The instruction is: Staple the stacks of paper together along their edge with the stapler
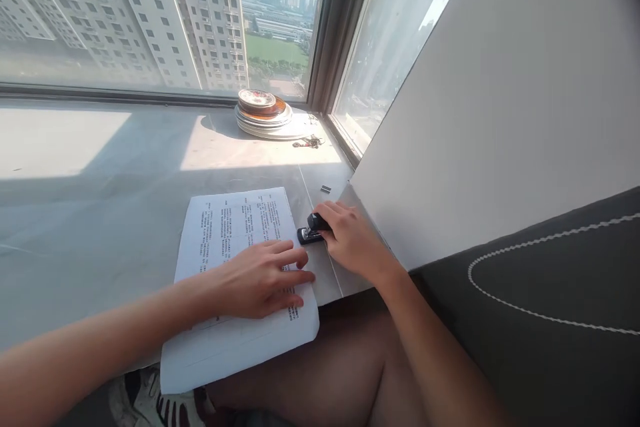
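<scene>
Printed paper sheets (235, 233) lie on the grey ledge, their near end hanging over its edge. My left hand (267, 280) rests on them with its fingers spread towards the right side of the paper. Just beyond that side, my right hand (350, 237) is closed around a small black stapler (309, 235). The stapler sits at the paper's right edge; whether the edge is between its jaws I cannot tell. Past my right hand lie small strips of staples (325, 189).
A stack of plates (263, 113) stands by the window corner, with a bunch of keys (309, 141) in front. A white wall panel (500, 113) slopes along the right. Below it is a dark surface with a pale braided line (500, 298). A shoe (165, 400) shows at bottom left.
</scene>
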`<state>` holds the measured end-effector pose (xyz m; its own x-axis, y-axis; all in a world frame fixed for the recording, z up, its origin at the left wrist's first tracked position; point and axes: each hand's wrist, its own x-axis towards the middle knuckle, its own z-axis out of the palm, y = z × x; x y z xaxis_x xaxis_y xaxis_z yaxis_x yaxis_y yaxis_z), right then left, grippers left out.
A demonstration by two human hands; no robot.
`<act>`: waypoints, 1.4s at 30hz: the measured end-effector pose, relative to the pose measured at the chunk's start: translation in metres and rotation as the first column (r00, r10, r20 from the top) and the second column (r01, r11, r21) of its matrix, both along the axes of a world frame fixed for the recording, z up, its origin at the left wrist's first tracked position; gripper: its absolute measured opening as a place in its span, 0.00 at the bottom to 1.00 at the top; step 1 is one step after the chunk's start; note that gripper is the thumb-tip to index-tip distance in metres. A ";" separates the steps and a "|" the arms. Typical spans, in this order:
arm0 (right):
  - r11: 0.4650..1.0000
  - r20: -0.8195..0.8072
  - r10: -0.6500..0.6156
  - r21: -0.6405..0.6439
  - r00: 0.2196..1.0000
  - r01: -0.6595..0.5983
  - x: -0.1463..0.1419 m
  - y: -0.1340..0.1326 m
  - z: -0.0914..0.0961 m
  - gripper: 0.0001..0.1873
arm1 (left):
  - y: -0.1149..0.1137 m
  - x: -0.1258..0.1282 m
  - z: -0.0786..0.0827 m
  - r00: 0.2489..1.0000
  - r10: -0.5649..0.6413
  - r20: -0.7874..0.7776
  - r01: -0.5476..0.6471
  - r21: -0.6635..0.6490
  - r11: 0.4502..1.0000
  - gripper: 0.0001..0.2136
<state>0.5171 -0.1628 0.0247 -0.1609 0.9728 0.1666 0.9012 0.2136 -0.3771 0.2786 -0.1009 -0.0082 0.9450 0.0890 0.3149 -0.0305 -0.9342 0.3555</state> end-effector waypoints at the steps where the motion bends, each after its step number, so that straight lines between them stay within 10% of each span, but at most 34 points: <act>1: 1.000 0.008 -0.004 0.004 1.000 0.004 0.000 0.000 0.000 0.13 | -0.004 0.000 0.002 0.998 -0.062 -0.020 0.062 -0.002 0.998 0.18; 11: 1.000 -0.014 0.017 -0.020 1.000 -0.018 0.011 -0.011 0.001 0.13 | -0.012 0.000 0.005 0.990 -0.125 -0.070 0.128 0.036 0.991 0.08; 22: 0.999 -0.025 0.024 -0.025 0.999 -0.025 0.010 -0.011 0.003 0.15 | -0.026 0.001 0.015 0.897 -0.435 -0.073 0.437 0.021 0.899 0.27; 33: 0.990 -0.058 0.074 -0.112 0.996 -0.080 0.009 -0.022 0.015 0.13 | -0.024 0.001 0.019 0.935 -0.352 -0.032 0.349 0.248 0.904 0.14; 42: 0.995 -0.054 0.073 -0.068 0.996 -0.077 -0.010 -0.019 0.012 0.13 | -0.022 0.003 0.013 0.954 -0.293 0.058 0.280 0.173 0.944 0.12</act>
<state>0.5071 -0.1821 0.0362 -0.2269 0.9679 0.1084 0.8624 0.2514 -0.4393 0.2815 -0.1229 0.0052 0.8936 -0.2397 0.3794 -0.3276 -0.9263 0.1862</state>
